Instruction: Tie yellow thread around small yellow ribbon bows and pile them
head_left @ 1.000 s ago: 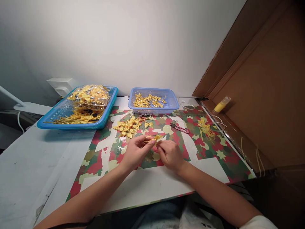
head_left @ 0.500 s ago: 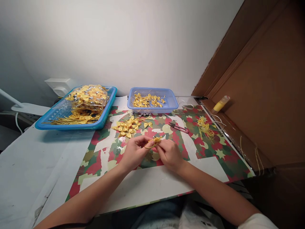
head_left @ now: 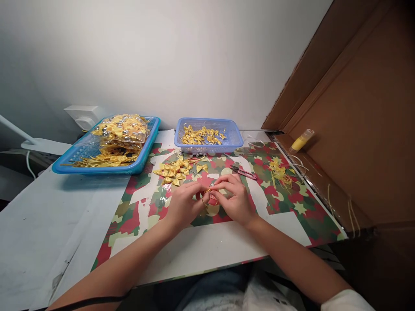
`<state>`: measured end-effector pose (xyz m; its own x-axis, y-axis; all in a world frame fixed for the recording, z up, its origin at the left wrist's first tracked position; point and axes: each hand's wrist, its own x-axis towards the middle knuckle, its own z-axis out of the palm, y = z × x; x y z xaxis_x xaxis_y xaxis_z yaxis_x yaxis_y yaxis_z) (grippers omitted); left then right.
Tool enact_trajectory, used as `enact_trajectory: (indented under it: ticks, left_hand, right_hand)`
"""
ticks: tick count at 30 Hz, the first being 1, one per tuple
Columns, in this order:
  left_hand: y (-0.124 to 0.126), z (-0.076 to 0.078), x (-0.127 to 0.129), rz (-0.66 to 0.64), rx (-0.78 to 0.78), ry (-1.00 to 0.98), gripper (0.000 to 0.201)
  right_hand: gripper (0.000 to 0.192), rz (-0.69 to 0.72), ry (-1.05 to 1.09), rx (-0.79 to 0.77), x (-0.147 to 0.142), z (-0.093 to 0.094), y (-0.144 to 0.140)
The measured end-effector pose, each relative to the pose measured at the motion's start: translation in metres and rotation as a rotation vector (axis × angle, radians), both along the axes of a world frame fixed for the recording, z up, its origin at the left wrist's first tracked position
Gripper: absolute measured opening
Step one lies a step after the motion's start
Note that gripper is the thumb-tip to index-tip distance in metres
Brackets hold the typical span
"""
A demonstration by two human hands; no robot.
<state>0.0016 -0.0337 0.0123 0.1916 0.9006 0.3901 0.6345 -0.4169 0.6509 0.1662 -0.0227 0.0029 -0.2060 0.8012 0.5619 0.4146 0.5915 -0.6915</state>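
My left hand (head_left: 184, 204) and my right hand (head_left: 234, 199) meet fingertip to fingertip over the camouflage-patterned mat (head_left: 292, 216). Between them they pinch a small yellow ribbon bow with a gold cord loop (head_left: 207, 198), mostly hidden by the fingers. Just beyond my hands lies a loose pile of yellow bows (head_left: 175, 170). Red-handled thread snips (head_left: 244, 172) rest on the mat to the right of that pile.
A small blue basket (head_left: 231, 140) holds more bows at the back. A larger blue tray (head_left: 97, 166) at back left carries bagged bows and gold cords. Yellow thread scraps (head_left: 280, 173) lie right. A yellow bottle (head_left: 301, 141) leans on the brown cardboard wall (head_left: 359, 129).
Both hands have closed tighter together and shifted slightly away from me; the bow, earlier visible above the fingers, is now mostly covered by them.
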Motion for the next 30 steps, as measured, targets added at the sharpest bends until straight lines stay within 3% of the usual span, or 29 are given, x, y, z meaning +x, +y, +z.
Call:
enact_trajectory:
  ticks: [5, 11, 17, 24, 30]
  left_hand:
    - [0.0, 0.0, 0.001, -0.034, -0.007, -0.007, 0.021]
    - [0.0, 0.003, 0.001, -0.027, -0.083, -0.069, 0.021]
    - [0.002, 0.001, 0.0, -0.031, -0.116, -0.083, 0.022]
    - [0.009, 0.0, -0.004, -0.019, -0.193, -0.107, 0.02]
    - [0.013, -0.006, -0.008, -0.02, -0.301, -0.094, 0.021]
  right_hand:
    - [0.01, 0.009, 0.002, -0.042, -0.003, -0.004, -0.002]
    - [0.011, 0.058, 0.1, 0.025, -0.003, 0.0, 0.0]
    - [0.009, 0.131, 0.086, -0.11, -0.001, -0.003, 0.006]
    - [0.008, 0.115, 0.589, -0.173, 0.012, 0.011, 0.008]
    - [0.011, 0.126, 0.819, -0.04, 0.039, 0.037, 0.024]
